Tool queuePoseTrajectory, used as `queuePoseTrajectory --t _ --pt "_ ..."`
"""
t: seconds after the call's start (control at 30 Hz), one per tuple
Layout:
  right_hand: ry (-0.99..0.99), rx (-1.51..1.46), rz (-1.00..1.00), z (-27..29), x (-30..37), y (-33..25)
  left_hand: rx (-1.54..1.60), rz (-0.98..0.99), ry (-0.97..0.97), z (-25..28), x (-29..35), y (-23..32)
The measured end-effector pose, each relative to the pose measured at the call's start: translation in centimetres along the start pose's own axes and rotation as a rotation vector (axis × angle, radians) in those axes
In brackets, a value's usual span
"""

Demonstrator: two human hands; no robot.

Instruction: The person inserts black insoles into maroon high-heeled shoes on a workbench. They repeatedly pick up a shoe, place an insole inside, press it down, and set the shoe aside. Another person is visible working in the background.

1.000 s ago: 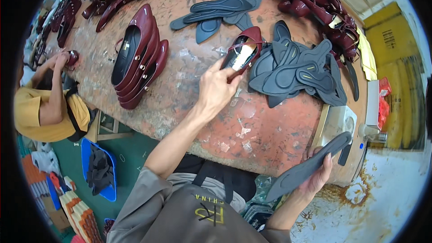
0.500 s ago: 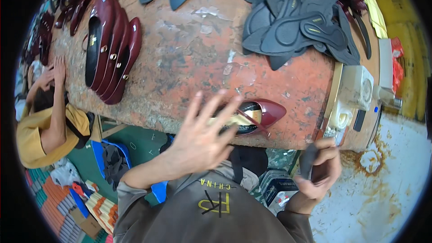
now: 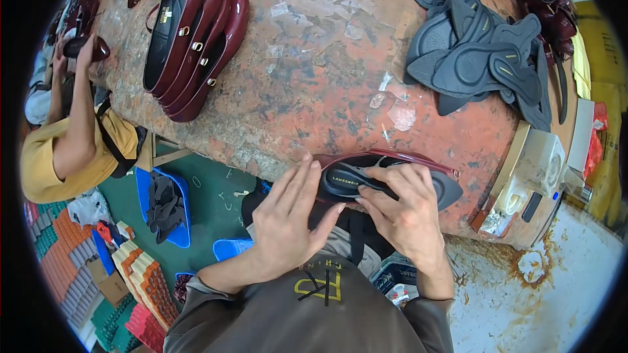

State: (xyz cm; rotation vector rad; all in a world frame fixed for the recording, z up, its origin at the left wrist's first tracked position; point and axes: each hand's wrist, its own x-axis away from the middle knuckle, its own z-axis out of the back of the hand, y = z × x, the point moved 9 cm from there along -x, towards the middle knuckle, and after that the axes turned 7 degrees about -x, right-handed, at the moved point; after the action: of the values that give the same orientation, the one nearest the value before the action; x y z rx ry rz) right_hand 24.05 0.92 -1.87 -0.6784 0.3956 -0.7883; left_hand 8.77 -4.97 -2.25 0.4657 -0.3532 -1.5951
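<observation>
At the near edge of the desk (image 3: 327,91) lies one shoe (image 3: 412,155), with an insole (image 3: 340,181) partly inside. Behind it, a row of shoes (image 3: 199,32) lies left, piled insoles (image 3: 474,58) toward the right edge.

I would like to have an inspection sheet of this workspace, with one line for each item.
Surface: worn reddish table, patchy paint.
Job's things: dark insole at the opening of a glossy burgundy shoe, near the table edge; how far in, cannot tell.
Clutter: pale scraps, pile of grey insoles, nested burgundy shoes.
Hands: left hand open, fingers by the shoe's left end; right hand has bent fingers on the insole.
Cables: nothing seen.
Surroundings: blue basket of dark pieces on green floor; co-worker in yellow top at left.
</observation>
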Motion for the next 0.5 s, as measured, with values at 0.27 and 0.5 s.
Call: queuePoseTrajectory --t 0.27,0.5 --pt "-0.027 -0.012 0.003 -2.5 -1.1 0.3 -0.023 0.028 -0.103 -0.8 -0.2 0.5" --pt "-0.029 0.014 -0.039 -2.6 -1.5 0.3 -0.219 0.044 -0.293 -2.8 -1.6 0.9"
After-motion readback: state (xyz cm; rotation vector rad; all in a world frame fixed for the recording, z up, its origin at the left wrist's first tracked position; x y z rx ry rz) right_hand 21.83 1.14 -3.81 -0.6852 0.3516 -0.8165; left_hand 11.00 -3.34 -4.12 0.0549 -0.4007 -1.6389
